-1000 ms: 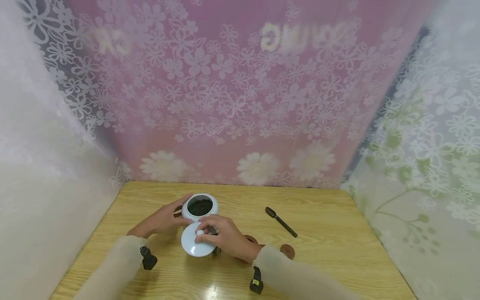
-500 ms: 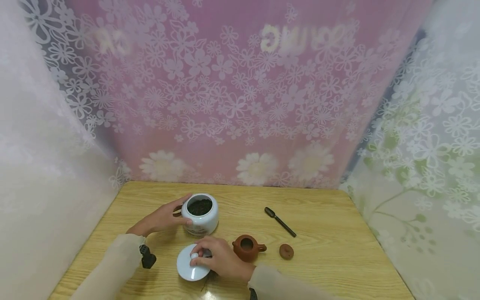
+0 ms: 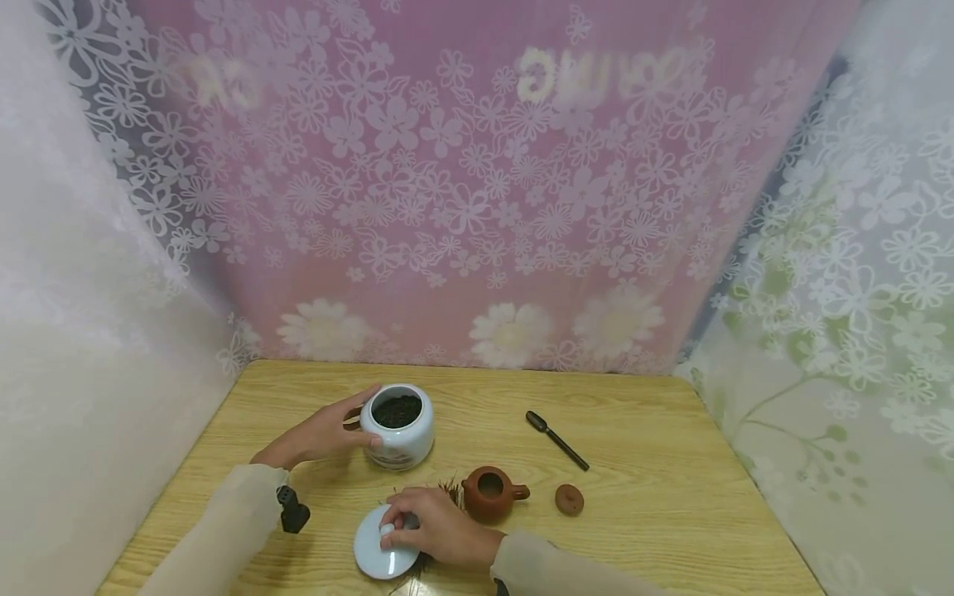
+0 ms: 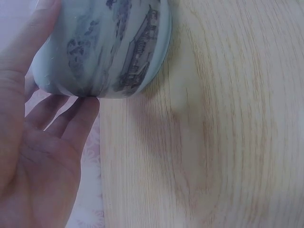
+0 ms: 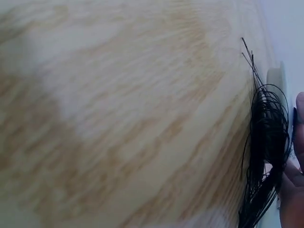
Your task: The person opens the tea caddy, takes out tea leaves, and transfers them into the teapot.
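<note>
The desk (image 3: 656,505) carried every item; positions were taken from the jar (image 3: 408,449), which stood upright upon it. The left hand (image 3: 328,434) grasped the jar from its left, thumb on the near side, fingers curled round the wall. On the jar's near side, the right hand (image 3: 443,521) pinched the lid (image 3: 370,553) by its knob (image 3: 387,531). Whether the lid touched the desk could not be told.

In this inspector's judgement, sound handling called for a steady jar, a firm pinch, and a lid lowered level and flat, without knocking porcelain or trapping the dark strands (image 5: 259,142) beside it.

The jar was glossy white, its mouth uncovered, its side printed with dark scenery and a building; dark, leafy matter showed inside. The lid was plain, round and white. To the jar's near right sat a brown teapot (image 3: 488,507), uncovered; farther right lay a dark scoop (image 3: 568,449) and, nearer the person, a small brown cover (image 3: 570,500).
</note>
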Tool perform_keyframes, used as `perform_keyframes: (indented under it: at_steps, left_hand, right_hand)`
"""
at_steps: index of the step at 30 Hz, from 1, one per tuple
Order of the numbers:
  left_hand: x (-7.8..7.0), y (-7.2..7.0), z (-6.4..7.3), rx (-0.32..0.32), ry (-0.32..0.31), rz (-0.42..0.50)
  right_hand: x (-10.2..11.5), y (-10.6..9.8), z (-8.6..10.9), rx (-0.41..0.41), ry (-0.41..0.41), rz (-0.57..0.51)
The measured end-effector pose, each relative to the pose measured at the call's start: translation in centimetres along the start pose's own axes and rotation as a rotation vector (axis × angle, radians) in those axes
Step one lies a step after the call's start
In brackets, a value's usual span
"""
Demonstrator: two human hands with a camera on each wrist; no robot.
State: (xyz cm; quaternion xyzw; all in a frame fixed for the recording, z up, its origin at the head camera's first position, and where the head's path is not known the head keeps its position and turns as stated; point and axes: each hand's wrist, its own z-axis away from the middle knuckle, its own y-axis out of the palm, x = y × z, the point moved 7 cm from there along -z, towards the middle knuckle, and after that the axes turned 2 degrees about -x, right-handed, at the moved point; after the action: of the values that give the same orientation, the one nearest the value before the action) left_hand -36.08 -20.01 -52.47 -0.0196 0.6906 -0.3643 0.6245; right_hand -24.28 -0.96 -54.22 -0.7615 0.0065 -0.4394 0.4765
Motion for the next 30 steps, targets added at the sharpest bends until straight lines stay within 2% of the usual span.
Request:
perform_keyframes:
  at_steps: [7,11,15,22,26,30]
  left_hand:
    - [-0.3,0.1,-0.1,0.001,-0.003,0.006]
    - [-0.1,0.1,-0.1,0.001,0.001,0.007]
    - [0.2,0.0,-0.1,-0.002,0.004,0.005]
    - [0.5,0.0,-0.3,-0.005,0.015,0.01]
    - [0.4,0.0,-0.3,-0.003,0.016,0.015]
    - [0.3,0.0,-0.3,-0.004,0.018,0.015]
  right_hand:
    - [0.0,0.1,0.0,0.039,0.019,0.004]
    - [0.3,0.0,0.1,0.045,-0.012,0.014]
    - [1.2,-1.1,0.1,0.03,-0.066,0.047]
    - [2.5,-5.8,0.4,-0.031,-0.042,0.016]
    - [2.1,-9.3,1.0,-0.133,-0.052,0.022]
    - [0.5,-12.6,2.2,-0.239,-0.034,0.072]
